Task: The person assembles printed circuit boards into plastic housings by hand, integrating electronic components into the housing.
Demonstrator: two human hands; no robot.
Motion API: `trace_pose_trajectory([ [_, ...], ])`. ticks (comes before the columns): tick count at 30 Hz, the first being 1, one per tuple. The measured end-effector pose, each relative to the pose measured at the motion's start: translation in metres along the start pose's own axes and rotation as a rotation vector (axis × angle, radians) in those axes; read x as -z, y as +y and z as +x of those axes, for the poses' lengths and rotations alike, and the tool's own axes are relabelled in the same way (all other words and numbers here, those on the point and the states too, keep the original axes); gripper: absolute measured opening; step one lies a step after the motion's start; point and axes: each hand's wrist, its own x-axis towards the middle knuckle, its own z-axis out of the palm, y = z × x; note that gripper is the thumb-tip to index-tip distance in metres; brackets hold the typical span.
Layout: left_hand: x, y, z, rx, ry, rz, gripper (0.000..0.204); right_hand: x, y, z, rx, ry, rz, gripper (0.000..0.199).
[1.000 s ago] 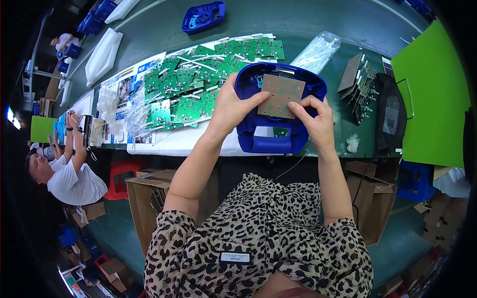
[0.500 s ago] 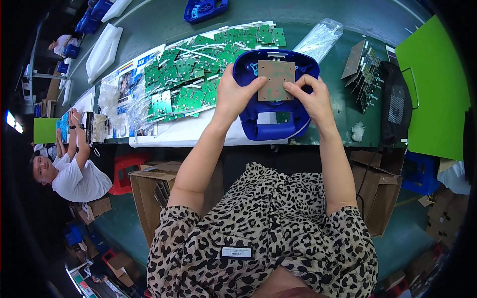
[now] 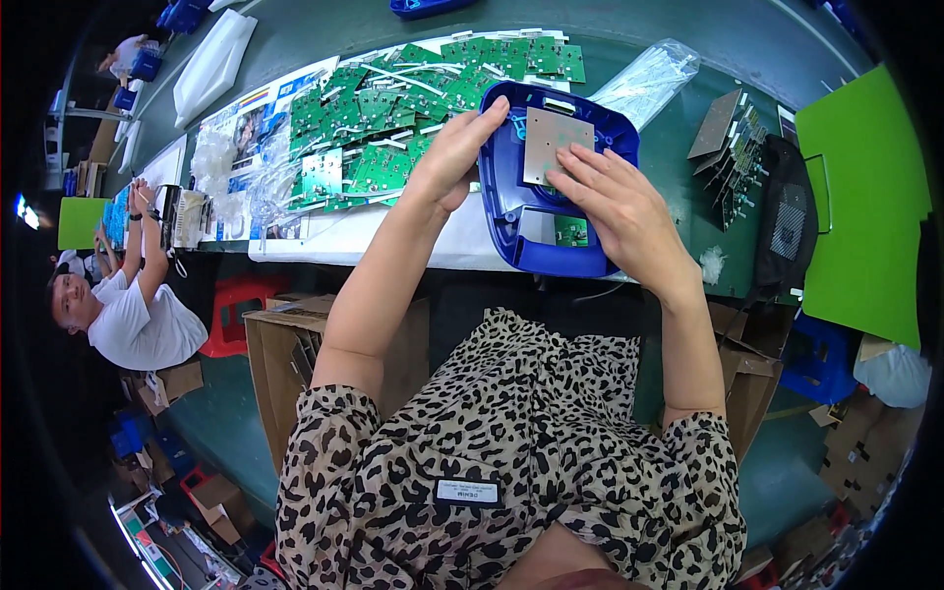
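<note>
A blue plastic housing with a handle-like opening at its near end rests on the bench in front of me. Inside it lies a square brown circuit board, its plain, drilled side up. My right hand reaches over the housing's right side, fingers stretched out, with the fingertips on or just over the board's right part. Along the left rim is my left hand, its fingers extended and fingertips at the rim; whether they press on it cannot be made out. Neither hand grips anything.
Left of the housing spreads a pile of green circuit boards. Clear plastic bags lie behind it. To the right stand a stack of upright boards, a black mesh item and a green panel. A co-worker sits far left.
Both thumbs have come off the board. My left hand has shifted to the housing's left rim, and my right hand has turned so its fingers lie across the board. The view has shifted slightly.
</note>
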Motion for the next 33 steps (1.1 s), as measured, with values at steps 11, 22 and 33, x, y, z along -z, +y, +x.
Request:
trace_pose_trajectory([
  [11,0.006,0.007,-0.009,-0.103,0.004,-0.046,0.035,0.01,-0.007,0.016,0.034,0.051,-0.051,0.037],
  [22,-0.01,-0.004,-0.017,-0.083,-0.08,-0.074,0.032,-0.002,0.034,-0.011,-0.718,0.39,0.843,0.092],
  [33,-0.019,-0.024,-0.011,-0.121,-0.003,0.283,0.06,-0.019,0.026,-0.017,-0.661,0.492,0.618,0.079],
])
